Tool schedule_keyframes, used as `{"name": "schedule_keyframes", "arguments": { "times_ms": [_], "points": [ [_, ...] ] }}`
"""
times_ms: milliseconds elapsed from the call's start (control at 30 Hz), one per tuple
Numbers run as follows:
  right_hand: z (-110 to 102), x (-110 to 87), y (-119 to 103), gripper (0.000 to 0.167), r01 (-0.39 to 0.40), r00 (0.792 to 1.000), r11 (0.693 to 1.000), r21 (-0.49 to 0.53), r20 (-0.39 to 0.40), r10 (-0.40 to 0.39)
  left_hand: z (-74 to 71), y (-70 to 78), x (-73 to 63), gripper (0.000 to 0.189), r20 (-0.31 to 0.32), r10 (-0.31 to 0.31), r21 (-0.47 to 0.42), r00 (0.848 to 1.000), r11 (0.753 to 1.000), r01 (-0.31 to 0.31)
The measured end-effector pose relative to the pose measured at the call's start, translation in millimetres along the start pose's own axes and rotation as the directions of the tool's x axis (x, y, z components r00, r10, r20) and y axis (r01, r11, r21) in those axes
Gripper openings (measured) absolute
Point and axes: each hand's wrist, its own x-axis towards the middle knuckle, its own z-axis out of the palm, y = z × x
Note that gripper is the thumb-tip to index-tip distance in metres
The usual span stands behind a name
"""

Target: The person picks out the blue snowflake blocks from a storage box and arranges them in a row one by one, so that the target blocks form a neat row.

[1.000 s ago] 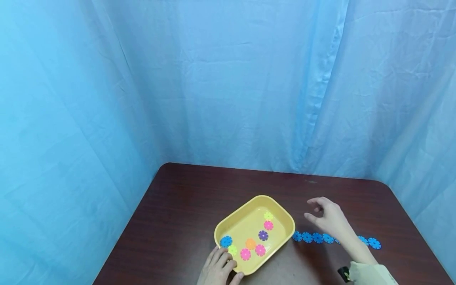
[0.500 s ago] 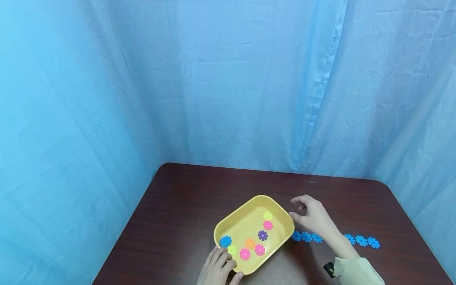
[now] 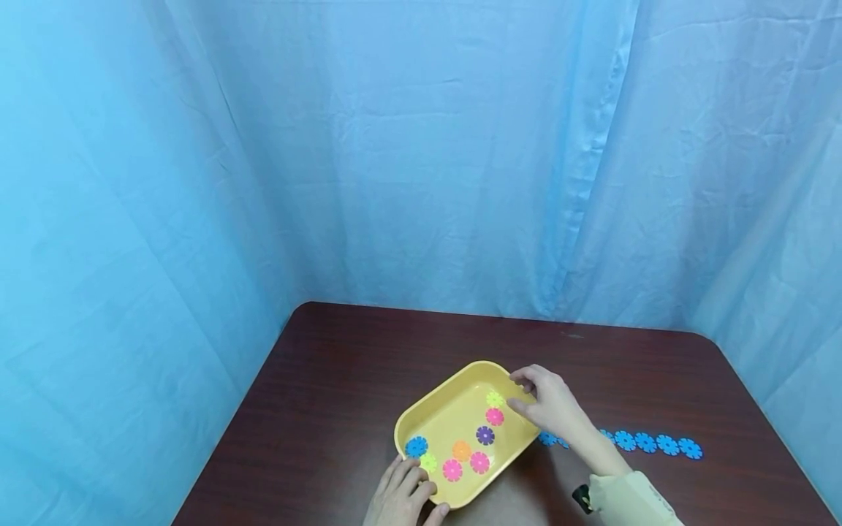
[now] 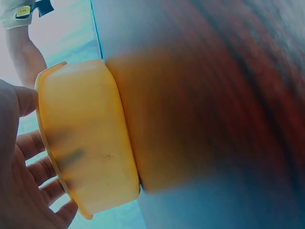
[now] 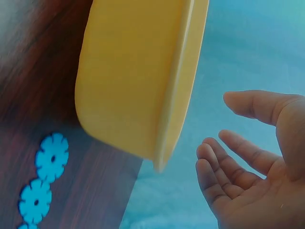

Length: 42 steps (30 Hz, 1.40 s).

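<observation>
A yellow plastic basin (image 3: 447, 420) stands on the table, set at an angle. Inside lie several notched snowflake discs: a blue disc (image 3: 416, 446), a purple disc (image 3: 485, 435), an orange disc (image 3: 462, 450), and pink and yellow ones. My left hand (image 3: 404, 493) holds its near-left rim, fingers curled over into the basin. In the left wrist view, its thumb touches the rim. My right hand (image 3: 552, 402) hovers over the right rim with nothing in it. Its fingers are loosely bent and the thumb stands apart, as the right wrist view shows.
A chain of blue snowflake discs (image 3: 646, 443) lies on the dark wooden table (image 3: 355, 351) right of the basin, partly hidden by the right forearm. Light blue curtains (image 3: 421, 161) hang around the table.
My right hand has moved left, from above the blue chain to over the basin's right rim. The left hand and the basin stay in place.
</observation>
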Motion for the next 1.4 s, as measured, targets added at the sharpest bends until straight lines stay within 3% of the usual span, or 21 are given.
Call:
{"name": "schedule_keyframes", "arguments": {
  "times_ms": [267, 533, 733, 933, 1200, 1400],
  "points": [
    [19, 4.3, -14, 0.036, -0.007, 1.000, 1.000, 0.026, 0.026, 0.007, -1.0, 0.0, 0.3, 0.019, 0.025, -0.013, -0.008, 1.000, 1.000, 0.013],
    [36, 5.1, -24, 0.033, 0.007, 0.997, 0.999, 0.052, 0.071, -0.010, 3.3, -0.5, -1.0, 0.019, -0.046, 0.011, 0.006, 0.999, 1.000, -0.011],
    [49, 4.1, -33, 0.034, 0.009, 0.996, 0.999, 0.038, 0.085, -0.012, 3.7, -0.7, -1.0, 0.019, -0.052, 0.008, 0.002, 0.999, 1.000, -0.008],
    [64, 5.8, -37, 0.034, 0.059, 0.989, 0.995, 0.076, 0.130, -0.069, 6.6, -2.2, -0.5, 0.022, -0.118, 0.033, 0.015, 0.992, 0.999, -0.032],
    [86, 8.4, -45, 0.034, 0.089, 0.973, 0.990, 0.112, 0.203, -0.111, 6.5, -1.5, -1.2, 0.021, -0.103, 0.020, 0.005, 0.994, 1.000, -0.020],
    [102, 8.8, -52, 0.032, 0.193, 0.949, 0.972, 0.136, 0.227, -0.220, 6.9, -1.7, -1.0, 0.021, -0.117, 0.024, 0.004, 0.993, 1.000, -0.024]
  ]
}}
